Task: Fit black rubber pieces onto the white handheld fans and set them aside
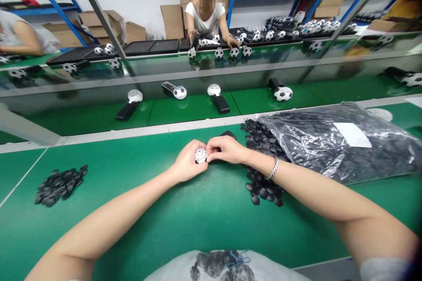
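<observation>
My left hand [191, 161] is closed around the white, openwork football-patterned head [201, 155] of a small device. A black handle [228, 134] shows behind my right hand and appears to belong to it. At the head's right edge, my right hand [226, 149] pinches with thumb and forefinger; whatever sits between the fingertips is too small and covered to make out. Loose black pentagon pieces [263, 140] are heaped just right of my right hand, partly under my forearm. Farther left on the green table lies a smaller pile of black pieces [61, 184].
A clear plastic bag [343, 140] full of black pieces lies at the right. Beyond a metal rail [158, 129], football-headed devices with black handles [219, 99] rest on a green belt [184, 114]. A co-worker [207, 13] handles football-headed pieces across the line; another person's arm [24, 37] is far left.
</observation>
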### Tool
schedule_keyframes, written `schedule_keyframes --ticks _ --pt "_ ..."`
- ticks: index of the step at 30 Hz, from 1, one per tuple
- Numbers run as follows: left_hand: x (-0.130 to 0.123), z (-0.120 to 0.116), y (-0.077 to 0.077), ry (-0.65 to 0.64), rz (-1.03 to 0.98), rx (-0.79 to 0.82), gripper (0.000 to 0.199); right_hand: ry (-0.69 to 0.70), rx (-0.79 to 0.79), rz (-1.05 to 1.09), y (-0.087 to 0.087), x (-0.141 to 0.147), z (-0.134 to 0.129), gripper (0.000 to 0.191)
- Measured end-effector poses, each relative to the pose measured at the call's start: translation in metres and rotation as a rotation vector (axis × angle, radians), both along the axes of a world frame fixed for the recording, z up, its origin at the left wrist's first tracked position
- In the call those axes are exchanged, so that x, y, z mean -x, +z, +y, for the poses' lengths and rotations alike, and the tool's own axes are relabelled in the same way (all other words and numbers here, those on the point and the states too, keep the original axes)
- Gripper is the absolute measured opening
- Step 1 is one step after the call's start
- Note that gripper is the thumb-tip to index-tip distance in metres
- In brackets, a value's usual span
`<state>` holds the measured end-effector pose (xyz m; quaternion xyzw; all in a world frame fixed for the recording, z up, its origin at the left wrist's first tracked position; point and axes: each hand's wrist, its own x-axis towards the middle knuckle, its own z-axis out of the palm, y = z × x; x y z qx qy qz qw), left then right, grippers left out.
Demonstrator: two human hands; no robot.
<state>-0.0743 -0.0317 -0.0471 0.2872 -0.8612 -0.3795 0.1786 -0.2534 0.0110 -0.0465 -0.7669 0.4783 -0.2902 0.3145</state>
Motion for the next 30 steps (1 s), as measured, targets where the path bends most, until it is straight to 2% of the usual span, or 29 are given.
schedule_keyframes --ticks 5,7,9,12,15,18,20,23,25,30 --pt "-0.001 -0.001 -0.006 -0.019 0.040 0.055 0.029 -0.028 0.009 0.074 0.004 0.000 -0.001 0.025" --pt "0.008 -0.011 -0.006 -0.030 0.082 0.075 0.032 -0.105 0.058 0.059 0.012 0.005 0.002 0.022" --pt "0.026 -0.030 -0.004 0.012 0.131 0.155 0.034 -0.188 0.103 0.031 0.022 0.013 0.009 0.019" --pt "0.067 -0.072 0.000 0.231 0.122 0.296 0.036 -0.237 0.081 0.041 0.035 0.031 0.028 0.018" --pt "0.101 -0.125 0.002 0.350 0.069 0.324 0.031 -0.261 0.020 0.125 0.037 0.049 0.053 0.016" --pt "0.110 -0.180 0.002 0.446 -0.024 0.349 0.034 -0.309 -0.017 0.243 0.027 0.062 0.073 0.012" --pt "0.104 -0.213 0.003 0.479 -0.126 0.364 0.038 -0.313 -0.035 0.329 0.019 0.067 0.081 0.020" --pt "0.095 -0.252 0.007 0.398 -0.308 0.390 0.047 -0.270 -0.095 0.426 0.012 0.068 0.084 0.032" --pt "0.096 -0.269 0.010 0.295 -0.408 0.430 0.058 -0.239 -0.140 0.458 0.010 0.066 0.081 0.029" --pt "0.112 -0.281 0.013 0.122 -0.564 0.539 0.062 -0.258 -0.182 0.483 0.009 0.063 0.074 0.025"
